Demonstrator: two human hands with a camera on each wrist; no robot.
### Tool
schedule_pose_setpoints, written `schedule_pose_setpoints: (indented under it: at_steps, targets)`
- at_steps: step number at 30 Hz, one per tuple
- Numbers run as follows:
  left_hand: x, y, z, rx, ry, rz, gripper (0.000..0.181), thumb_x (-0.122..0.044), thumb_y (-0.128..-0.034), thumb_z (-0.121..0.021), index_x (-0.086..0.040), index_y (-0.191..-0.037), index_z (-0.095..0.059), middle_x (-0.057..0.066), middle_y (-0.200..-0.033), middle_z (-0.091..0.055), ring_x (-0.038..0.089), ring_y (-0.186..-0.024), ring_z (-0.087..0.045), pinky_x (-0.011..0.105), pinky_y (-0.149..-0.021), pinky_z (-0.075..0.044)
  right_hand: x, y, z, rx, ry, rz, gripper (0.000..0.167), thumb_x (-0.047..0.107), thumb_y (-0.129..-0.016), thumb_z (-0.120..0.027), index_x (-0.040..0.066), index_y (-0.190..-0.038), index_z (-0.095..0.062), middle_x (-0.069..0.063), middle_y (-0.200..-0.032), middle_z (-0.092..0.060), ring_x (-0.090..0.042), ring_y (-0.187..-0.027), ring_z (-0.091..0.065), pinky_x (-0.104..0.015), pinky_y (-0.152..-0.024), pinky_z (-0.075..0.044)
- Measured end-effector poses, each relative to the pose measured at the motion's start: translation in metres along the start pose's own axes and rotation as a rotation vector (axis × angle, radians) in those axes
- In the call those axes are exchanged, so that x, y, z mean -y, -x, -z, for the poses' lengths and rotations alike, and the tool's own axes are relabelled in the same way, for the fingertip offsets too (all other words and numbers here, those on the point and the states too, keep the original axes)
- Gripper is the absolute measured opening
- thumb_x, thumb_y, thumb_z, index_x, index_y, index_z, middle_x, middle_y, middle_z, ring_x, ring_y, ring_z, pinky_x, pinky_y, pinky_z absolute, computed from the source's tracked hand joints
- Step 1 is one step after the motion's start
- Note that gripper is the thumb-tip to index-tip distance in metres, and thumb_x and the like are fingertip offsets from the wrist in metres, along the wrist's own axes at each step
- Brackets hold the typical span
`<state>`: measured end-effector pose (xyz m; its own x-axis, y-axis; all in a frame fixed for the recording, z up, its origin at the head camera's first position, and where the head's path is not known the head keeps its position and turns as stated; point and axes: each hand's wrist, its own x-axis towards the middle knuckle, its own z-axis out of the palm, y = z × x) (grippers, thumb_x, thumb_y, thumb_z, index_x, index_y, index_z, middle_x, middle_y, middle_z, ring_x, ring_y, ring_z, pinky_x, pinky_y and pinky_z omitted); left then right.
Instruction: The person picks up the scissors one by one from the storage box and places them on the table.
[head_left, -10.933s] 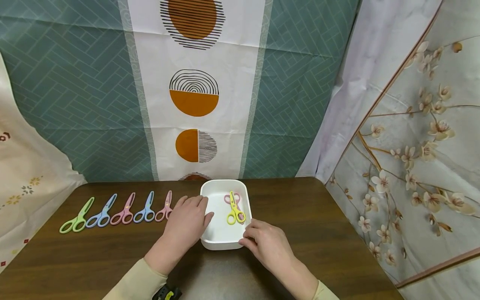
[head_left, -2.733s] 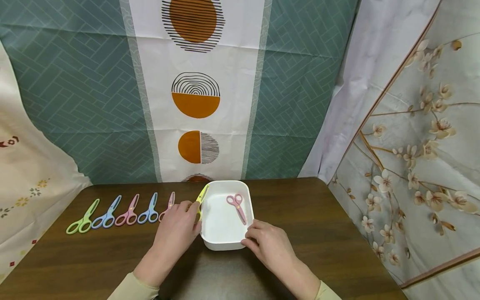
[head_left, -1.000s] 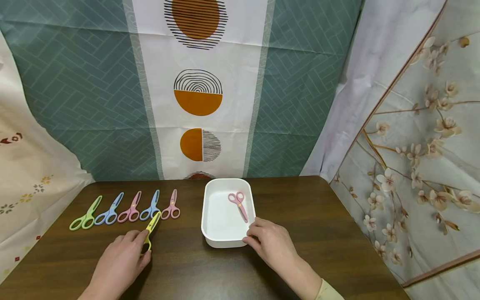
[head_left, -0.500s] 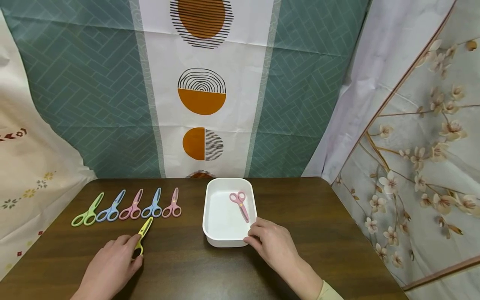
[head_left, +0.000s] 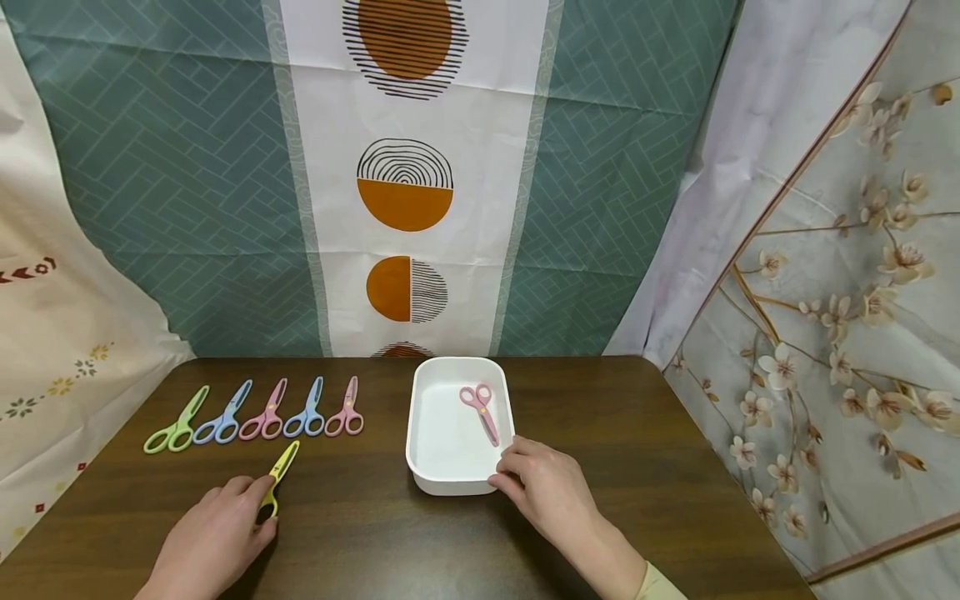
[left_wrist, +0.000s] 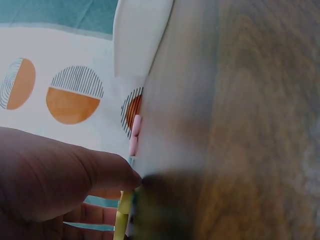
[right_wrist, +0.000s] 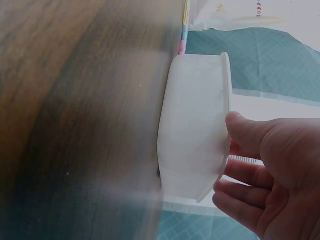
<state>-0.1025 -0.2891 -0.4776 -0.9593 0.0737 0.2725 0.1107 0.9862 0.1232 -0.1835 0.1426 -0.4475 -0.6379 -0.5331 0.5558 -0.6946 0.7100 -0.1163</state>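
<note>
In the head view my left hand (head_left: pixel 215 533) pinches the handle of the yellow scissors (head_left: pixel 283 464), whose blades point away from me along the tabletop. The left wrist view has the thumb and fingers about the yellow handle (left_wrist: pixel 122 212). My right hand (head_left: pixel 549 487) grips the near right corner of a white plastic box (head_left: pixel 438 475). Its thumb and fingertips meet the box's rim in the right wrist view, where the box wall (right_wrist: pixel 195 120) shows from the side. Inside the box lies one pair of pink scissors (head_left: pixel 488 423), handles toward the back.
Left of the box, several scissors lie side by side in a row: green (head_left: pixel 180 427), blue (head_left: pixel 227 421), darker pink (head_left: pixel 267 419), another blue (head_left: pixel 307 417) and pale pink (head_left: pixel 347 415). They lie on a dark wooden table (head_left: pixel 622 433) backed by a patterned curtain (head_left: pixel 585 192).
The yellow scissors have left the box and travelled left and nearer to me in my left hand, below the row. My right hand has stayed on the box corner.
</note>
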Motion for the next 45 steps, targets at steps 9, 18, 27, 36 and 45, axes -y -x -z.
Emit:
schedule_pose_setpoints:
  at_steps: [9,18,27,36,45]
  targets:
    - [0.001,0.001,-0.003,-0.027,-0.017,-0.006,0.044,-0.019,-0.0818,-0.094,0.002,-0.114,-0.073,0.017,-0.101,-0.071,0.041,-0.084,-0.070,0.062,-0.071,-0.057,0.000,0.001,0.000,-0.031,0.004,0.021,0.025,0.026,-0.082,-0.099,0.023,-0.080,-0.074,0.013,-0.085,-0.062,-0.005,-0.072,-0.056,-0.028,-0.060,-0.050]
    - [-0.013,0.006,0.001,0.005,-0.064,-0.002,0.047,-0.030,-0.0913,-0.089,0.003,-0.121,-0.075,0.021,-0.119,-0.074,0.049,-0.106,-0.073,0.070,-0.091,-0.054,0.001,0.001,0.000,-0.032,0.004,0.023,0.025,0.025,-0.082,-0.099,0.023,-0.080,-0.074,0.013,-0.087,-0.064,-0.005,-0.074,-0.057,-0.027,-0.060,-0.050]
    - [-0.019,0.010,0.002,0.043,-0.127,0.007,0.042,-0.033,-0.0939,-0.086,0.002,-0.116,-0.078,0.020,-0.120,-0.074,0.047,-0.111,-0.071,0.071,-0.096,-0.051,0.000,0.000,0.001,0.002,0.015,0.001,0.023,0.027,-0.085,-0.097,0.023,-0.081,-0.075,0.013,-0.086,-0.063,-0.006,-0.074,-0.057,-0.029,-0.061,-0.051]
    - [-0.016,0.011,0.005,0.064,-0.111,0.024,0.043,-0.031,-0.0947,-0.085,0.003,-0.119,-0.076,0.021,-0.124,-0.073,0.045,-0.119,-0.068,0.077,-0.100,-0.045,0.000,-0.002,0.001,-0.006,0.014,0.013,0.023,0.026,-0.084,-0.098,0.023,-0.081,-0.075,0.013,-0.086,-0.064,-0.006,-0.074,-0.057,-0.028,-0.061,-0.051]
    - [-0.007,0.012,0.006,0.063,-0.089,-0.001,0.039,-0.028,-0.0926,-0.087,0.005,-0.112,-0.077,0.019,-0.112,-0.074,0.044,-0.109,-0.071,0.069,-0.097,-0.051,0.001,-0.001,0.001,0.012,0.009,-0.007,0.022,0.026,-0.085,-0.097,0.023,-0.082,-0.076,0.012,-0.087,-0.064,-0.006,-0.075,-0.058,-0.028,-0.062,-0.052]
